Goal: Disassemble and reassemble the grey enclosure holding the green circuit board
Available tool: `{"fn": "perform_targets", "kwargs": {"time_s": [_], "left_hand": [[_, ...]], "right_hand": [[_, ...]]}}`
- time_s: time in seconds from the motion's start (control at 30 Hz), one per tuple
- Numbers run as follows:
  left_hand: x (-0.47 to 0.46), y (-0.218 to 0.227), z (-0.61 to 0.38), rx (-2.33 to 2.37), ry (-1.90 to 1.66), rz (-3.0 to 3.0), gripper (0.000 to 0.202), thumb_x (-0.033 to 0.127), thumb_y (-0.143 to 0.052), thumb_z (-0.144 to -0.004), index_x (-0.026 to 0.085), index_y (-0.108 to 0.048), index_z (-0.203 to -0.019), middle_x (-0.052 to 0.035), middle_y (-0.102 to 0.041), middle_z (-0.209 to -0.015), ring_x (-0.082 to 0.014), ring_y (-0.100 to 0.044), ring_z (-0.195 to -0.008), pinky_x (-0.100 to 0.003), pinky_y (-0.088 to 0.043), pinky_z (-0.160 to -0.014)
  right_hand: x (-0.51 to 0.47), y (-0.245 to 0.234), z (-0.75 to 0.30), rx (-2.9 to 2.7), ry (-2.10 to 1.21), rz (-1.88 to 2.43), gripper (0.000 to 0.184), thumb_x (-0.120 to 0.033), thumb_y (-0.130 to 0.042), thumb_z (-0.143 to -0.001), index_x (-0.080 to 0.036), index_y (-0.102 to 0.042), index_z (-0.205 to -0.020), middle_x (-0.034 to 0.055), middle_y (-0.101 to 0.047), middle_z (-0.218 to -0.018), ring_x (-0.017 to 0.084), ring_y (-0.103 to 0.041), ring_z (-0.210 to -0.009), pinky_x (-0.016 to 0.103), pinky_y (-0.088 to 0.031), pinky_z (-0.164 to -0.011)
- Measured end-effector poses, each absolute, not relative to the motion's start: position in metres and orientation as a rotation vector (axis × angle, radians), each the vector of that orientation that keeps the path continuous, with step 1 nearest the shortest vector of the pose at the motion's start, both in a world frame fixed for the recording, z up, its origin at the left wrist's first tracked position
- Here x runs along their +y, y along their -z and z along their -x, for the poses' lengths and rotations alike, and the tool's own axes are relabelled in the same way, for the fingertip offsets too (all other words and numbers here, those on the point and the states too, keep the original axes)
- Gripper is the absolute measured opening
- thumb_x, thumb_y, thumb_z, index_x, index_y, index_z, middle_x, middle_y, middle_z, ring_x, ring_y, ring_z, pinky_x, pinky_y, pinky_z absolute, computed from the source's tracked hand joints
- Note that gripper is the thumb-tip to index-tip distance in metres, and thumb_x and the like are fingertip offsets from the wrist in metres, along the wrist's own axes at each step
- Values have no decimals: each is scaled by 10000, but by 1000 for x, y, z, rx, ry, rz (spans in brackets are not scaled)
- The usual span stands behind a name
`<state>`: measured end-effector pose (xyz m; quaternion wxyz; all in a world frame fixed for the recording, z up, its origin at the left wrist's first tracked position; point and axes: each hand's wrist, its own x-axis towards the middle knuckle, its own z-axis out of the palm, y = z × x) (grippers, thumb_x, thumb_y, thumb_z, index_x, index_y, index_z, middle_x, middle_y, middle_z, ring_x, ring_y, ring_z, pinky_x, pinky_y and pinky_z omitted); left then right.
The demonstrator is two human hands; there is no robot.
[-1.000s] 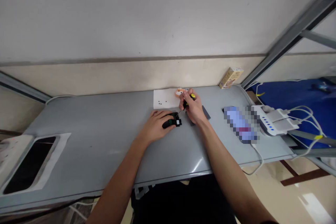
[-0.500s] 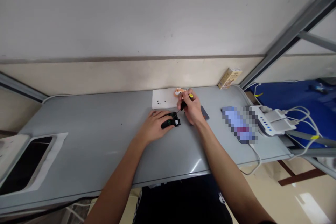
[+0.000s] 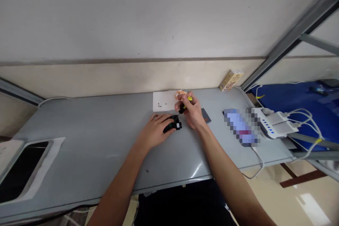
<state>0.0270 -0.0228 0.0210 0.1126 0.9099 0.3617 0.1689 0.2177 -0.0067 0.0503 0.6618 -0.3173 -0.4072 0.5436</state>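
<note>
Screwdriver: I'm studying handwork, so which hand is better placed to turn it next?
Probably the right hand: it holds the screwdriver, which angles down toward the black device, while the left hand holds that device.

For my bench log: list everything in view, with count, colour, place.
Desk: 1, grey, centre
Wall: 1, pale, behind
Device: 1, black, centre
Screwdriver: 1, yellow-black, at device
Sheet: 1, white, by wall
Specks: several, dark, on sheet
Trinket: 1, orange-white, on sheet
Slab: 1, grey, right of device
Phone: 1, pixelated blue, right
Power strip: 1, white, right
Carton: 1, yellow, back right
Screen: 1, black, left
Cables: several, mostly white, both sides
Bars: several, grey, both sides
Surface: 1, blue, far right
Left hand: 1, on device
Right hand: 1, around screwdriver
</note>
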Motion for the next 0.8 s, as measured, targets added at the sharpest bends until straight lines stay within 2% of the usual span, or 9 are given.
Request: {"fn": "perform_targets", "kwargs": {"time_s": [0.07,0.17,0.27,0.33,0.43,0.53,0.63,0.7,0.8], "left_hand": [[-24,-21,-27,1068,-491,-2663,272,370,-615,-991,287,-679,-1243,-50,-636,-1406,-275,-600,-1262,-494,-405,-1121],[-24,-22,-27,1078,-474,-2674,284,376,-615,-991,284,-672,-1253,-56,-625,-1419,-277,-599,-1263,-493,-403,-1125],[-24,-22,-27,1072,-469,-2682,274,372,-614,-995,283,-668,-1248,-52,-627,-1420,-270,-604,-1257,-485,-401,-1124],[-24,-22,-27,1076,-471,-2685,264,370,-619,-993,281,-669,-1236,-49,-629,-1421,-267,-603,-1259,-481,-399,-1122],[-24,-22,-28,1086,-473,-2685,261,380,-623,-991,274,-672,-1225,-46,-630,-1421,-267,-602,-1260,-481,-396,-1123],[-24,-22,-27,1075,-475,-2674,267,379,-614,-996,280,-668,-1238,-45,-624,-1428,-265,-596,-1272,-477,-393,-1126],[-24,-22,-27,1072,-464,-2665,270,380,-604,-1001,292,-665,-1249,-43,-620,-1434,-266,-594,-1277,-480,-394,-1123],[-23,-22,-26,1073,-459,-2657,273,386,-601,-1002,296,-667,-1251,-45,-625,-1427,-268,-598,-1268,-485,-394,-1123],[-23,-22,-26,1074,-464,-2646,278,400,-606,-999,298,-676,-1247,-46,-635,-1409,-269,-604,-1252,-485,-397,-1124]], "right_hand": [[-7,-49,-217,-930,-1213,728,438,-525,-738,-862,-261,-390,-834,-78,-500,-699,79,-462,-499,241,-385,-503],[-7,-48,-216,-953,-1167,742,438,-573,-688,-891,-265,-383,-825,-104,-355,-587,74,-316,-450,226,-291,-455],[-6,-50,-215,-944,-1197,715,438,-685,-519,-939,-256,-493,-856,-64,-374,-641,93,-337,-500,251,-333,-490],[-6,-52,-216,-929,-1241,682,459,-685,-460,-959,-245,-578,-901,-28,-428,-708,111,-399,-560,278,-392,-547],[-6,-53,-219,-944,-1233,668,365,-585,-613,-918,-226,-612,-856,3,-503,-804,125,-508,-680,295,-453,-655],[-7,-52,-221,-940,-1234,691,379,-545,-721,-859,-228,-521,-800,4,-574,-901,121,-571,-709,293,-473,-666],[-8,-50,-222,-932,-1230,734,438,-554,-721,-863,-252,-408,-814,-44,-563,-767,95,-506,-542,265,-421,-538],[-8,-50,-221,-930,-1186,779,467,-563,-719,-865,-264,-365,-809,-94,-431,-605,87,-392,-459,246,-363,-480],[-7,-53,-219,-927,-1159,814,445,-662,-604,-903,-263,-425,-821,-87,-350,-587,97,-334,-470,249,-346,-474]]}}
